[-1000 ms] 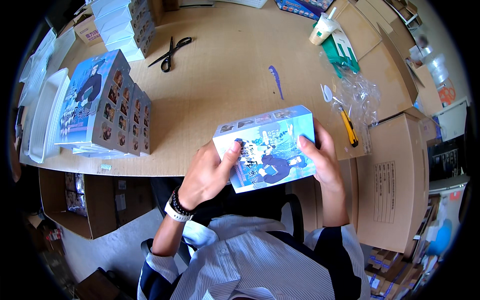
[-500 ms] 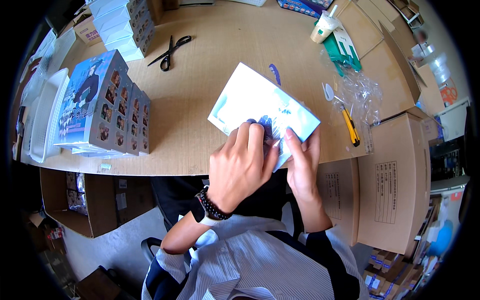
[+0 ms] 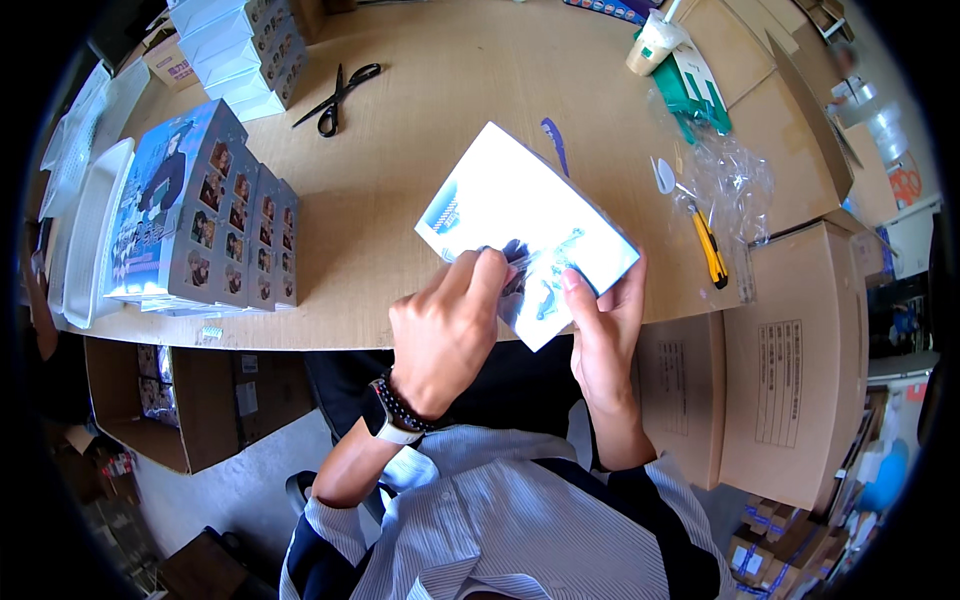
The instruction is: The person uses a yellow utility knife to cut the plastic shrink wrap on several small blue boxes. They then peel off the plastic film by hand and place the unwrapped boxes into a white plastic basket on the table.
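A white and light-blue printed box [image 3: 525, 195] is held tilted above the table's near edge. My right hand [image 3: 607, 335] grips its right corner, the thumb on the printed face and the fingers behind. My left hand [image 3: 445, 325] is closed in a pinch against the same face, near its lower left edge. A dark, shiny, crumpled-looking patch shows at those fingertips; what they pinch is too hidden to make out. Behind the box lies a purple curved strip [image 3: 555, 145] on the table.
Stacked printed boxes [image 3: 185, 215] stand at left beside white trays [image 3: 98, 240], with more boxes [image 3: 240, 55] behind. Black scissors [image 3: 338, 98] lie far left. A yellow utility knife [image 3: 708, 248], clear plastic wrap [image 3: 735, 185] and a drink cup [image 3: 653, 48] are at right; cartons [image 3: 785, 365] stand below.
My left hand has drawn back left and slightly down across the box face, uncovering more of its print. My right hand keeps its hold, and the box has barely moved.
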### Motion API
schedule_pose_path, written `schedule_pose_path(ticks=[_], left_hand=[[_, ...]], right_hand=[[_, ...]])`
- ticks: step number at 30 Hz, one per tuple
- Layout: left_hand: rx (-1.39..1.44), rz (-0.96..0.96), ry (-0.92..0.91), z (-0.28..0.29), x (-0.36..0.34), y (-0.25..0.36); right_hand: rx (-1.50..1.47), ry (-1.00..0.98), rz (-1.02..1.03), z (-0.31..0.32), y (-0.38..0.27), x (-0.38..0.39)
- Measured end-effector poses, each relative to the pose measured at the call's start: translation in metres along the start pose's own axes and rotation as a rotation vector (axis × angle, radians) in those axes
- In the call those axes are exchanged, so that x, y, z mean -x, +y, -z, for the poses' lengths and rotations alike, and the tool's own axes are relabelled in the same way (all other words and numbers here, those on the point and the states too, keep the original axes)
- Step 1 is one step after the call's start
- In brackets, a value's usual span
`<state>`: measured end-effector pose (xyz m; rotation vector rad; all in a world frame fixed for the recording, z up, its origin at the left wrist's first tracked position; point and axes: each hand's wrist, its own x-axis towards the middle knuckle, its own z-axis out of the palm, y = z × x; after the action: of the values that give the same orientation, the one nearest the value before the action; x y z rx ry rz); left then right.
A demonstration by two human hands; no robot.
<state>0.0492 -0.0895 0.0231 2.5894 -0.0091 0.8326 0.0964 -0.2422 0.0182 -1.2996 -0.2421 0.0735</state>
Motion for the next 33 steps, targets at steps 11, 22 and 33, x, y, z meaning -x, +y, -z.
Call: schedule_pose_path(ticks=[11,22,33], left_hand=[[0.215,0.055,0.03,0.011,-0.014,0.007],[0.379,-0.025,-0.054,-0.004,0.0,0.011],[0.487,0.167,-0.099,-0.01,0.02,0.006]], right_hand=[[-0.114,0.031,-0.044,0.001,-0.013,-0.001],[-0.167,0.076,-0.09,0.003,0.009,-0.009],[-0.188,0.175,-0.082,0.0,0.016,-0.006]])
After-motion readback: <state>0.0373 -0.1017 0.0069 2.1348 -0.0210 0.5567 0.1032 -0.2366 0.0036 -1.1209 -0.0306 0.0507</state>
